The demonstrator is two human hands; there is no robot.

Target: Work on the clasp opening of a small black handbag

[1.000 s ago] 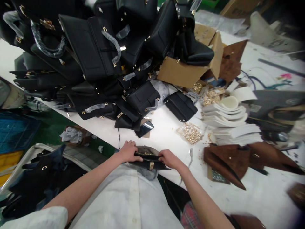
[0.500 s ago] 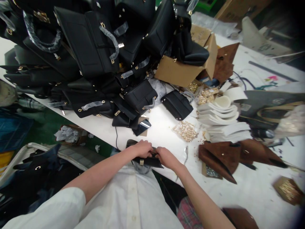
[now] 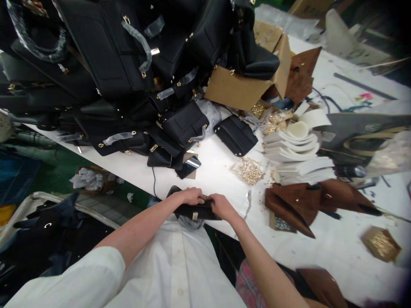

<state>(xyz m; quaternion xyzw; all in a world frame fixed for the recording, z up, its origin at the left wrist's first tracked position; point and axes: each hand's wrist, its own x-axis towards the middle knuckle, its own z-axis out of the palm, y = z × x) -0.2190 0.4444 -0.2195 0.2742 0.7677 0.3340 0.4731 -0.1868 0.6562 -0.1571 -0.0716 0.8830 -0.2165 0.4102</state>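
Note:
A small black handbag with a gold clasp lies at the table's near edge, against my body. My left hand is closed on its upper edge. Close beside it, my right hand grips the same edge farther right. The fingertips of both hands nearly meet, and whatever small part is between them is hidden. Clear plastic wrap shows under the bag's near side. Beyond my hands lie a dark phone and another small black handbag.
Black handbags are heaped at the back left. A bag of gold studs, white foam sheets, brown leather pieces and an open cardboard box lie to the right. A metal-framed cart stands at left.
The view has shifted slightly. Both hands stay on the handbag, whose clasp side has turned a little; the fingers have moved slightly along its edge.

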